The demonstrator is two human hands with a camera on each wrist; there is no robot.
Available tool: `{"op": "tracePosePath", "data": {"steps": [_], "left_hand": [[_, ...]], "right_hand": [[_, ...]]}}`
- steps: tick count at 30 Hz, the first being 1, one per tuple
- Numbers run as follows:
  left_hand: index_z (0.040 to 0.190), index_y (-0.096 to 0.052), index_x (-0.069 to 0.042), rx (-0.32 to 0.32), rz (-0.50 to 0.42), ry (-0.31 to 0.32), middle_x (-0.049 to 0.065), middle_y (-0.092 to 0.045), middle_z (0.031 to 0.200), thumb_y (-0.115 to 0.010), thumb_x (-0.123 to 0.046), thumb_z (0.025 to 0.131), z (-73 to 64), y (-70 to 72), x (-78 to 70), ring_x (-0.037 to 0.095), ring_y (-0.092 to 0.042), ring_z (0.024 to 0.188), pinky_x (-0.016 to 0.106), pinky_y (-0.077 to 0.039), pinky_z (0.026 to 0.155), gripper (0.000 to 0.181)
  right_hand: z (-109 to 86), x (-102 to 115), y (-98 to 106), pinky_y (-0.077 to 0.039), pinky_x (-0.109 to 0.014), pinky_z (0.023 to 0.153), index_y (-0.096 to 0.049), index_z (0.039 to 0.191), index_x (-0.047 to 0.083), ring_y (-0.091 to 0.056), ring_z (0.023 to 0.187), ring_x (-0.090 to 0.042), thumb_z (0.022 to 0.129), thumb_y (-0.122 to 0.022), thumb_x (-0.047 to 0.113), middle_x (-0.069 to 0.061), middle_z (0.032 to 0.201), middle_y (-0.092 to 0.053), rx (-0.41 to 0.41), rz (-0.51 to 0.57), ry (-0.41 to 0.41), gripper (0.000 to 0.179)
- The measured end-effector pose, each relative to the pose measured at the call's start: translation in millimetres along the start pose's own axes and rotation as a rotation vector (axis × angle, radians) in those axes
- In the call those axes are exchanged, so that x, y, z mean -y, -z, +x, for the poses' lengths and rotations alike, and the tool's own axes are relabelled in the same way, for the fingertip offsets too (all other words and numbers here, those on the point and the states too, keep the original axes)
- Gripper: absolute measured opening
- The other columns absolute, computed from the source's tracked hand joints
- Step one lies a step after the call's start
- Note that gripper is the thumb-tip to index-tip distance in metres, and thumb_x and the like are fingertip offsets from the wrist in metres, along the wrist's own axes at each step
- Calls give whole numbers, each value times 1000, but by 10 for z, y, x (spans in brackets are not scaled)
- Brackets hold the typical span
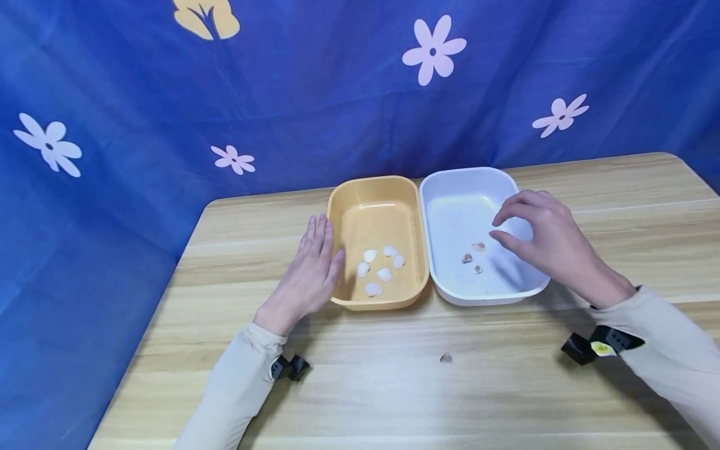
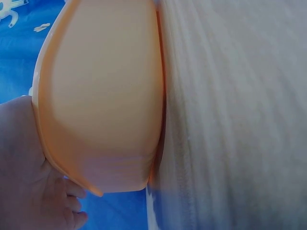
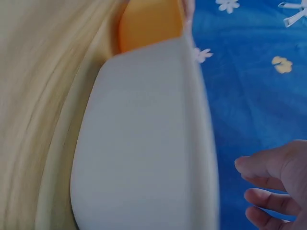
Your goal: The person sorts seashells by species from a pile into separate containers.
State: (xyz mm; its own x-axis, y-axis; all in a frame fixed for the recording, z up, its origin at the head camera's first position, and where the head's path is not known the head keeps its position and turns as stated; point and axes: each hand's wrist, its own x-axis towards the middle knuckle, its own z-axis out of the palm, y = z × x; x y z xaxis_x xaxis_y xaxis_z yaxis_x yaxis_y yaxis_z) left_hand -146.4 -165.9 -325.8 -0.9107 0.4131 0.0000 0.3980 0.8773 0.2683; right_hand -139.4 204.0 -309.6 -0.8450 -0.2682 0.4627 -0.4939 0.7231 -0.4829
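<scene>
My left hand (image 1: 308,269) lies along the left rim of an orange plastic tray (image 1: 416,240), its fingers straight and thumb at the rim. Inside that tray are several white shells (image 1: 384,274), gathered toward its near half. In the left wrist view the hand (image 2: 29,172) is at the tray's edge. Over the right side of a white plastic tray (image 1: 441,187) hovers my right hand (image 1: 548,234), thumb and fingers apart with nothing between them. Three small brownish shells (image 1: 467,257) lie on the white tray's floor. Another brownish shell (image 1: 446,358) sits on the table in front of the trays.
Both trays stand side by side on a wood-grain table (image 1: 382,387), near its far edge. Behind and left of the table hangs a blue cloth (image 1: 315,94) with pale flowers. Each wrist wears a small black camera, one at the left sleeve (image 1: 230,387).
</scene>
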Motion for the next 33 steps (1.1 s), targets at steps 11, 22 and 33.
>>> {"op": "tracePosePath", "data": {"steps": [11, 22, 33], "left_hand": [[149, -5, 10, 5, -11, 6, 25, 4, 158, -21, -32, 106, 7, 11, 7, 34, 12, 145, 47, -2, 119, 63], [149, -6, 10, 6, -26, 12, 25, 3, 158, -22, -32, 106, 25, 18, -8, 33, 12, 145, 46, 0, 119, 63], [149, -7, 11, -2, -37, 16, 26, 3, 158, -24, -30, 106, 15, -6, -3, 36, 10, 146, 48, -3, 119, 62]], "right_hand": [[-437, 354, 20, -43, -12, 85, -72, 83, 9, -60, 86, -17, 63, -82, -3, -1, 93, -65, -85, 106, 196, 26], [-889, 645, -317, -47, -9, 67, -71, 87, 19, -56, 76, 4, 79, -76, 10, 17, 88, -61, 243, 165, 290, 13], [-909, 636, -557, -48, -18, 64, -70, 90, 19, -53, 76, 4, 83, -74, 11, 15, 89, -58, 362, 141, 253, 12]]}}
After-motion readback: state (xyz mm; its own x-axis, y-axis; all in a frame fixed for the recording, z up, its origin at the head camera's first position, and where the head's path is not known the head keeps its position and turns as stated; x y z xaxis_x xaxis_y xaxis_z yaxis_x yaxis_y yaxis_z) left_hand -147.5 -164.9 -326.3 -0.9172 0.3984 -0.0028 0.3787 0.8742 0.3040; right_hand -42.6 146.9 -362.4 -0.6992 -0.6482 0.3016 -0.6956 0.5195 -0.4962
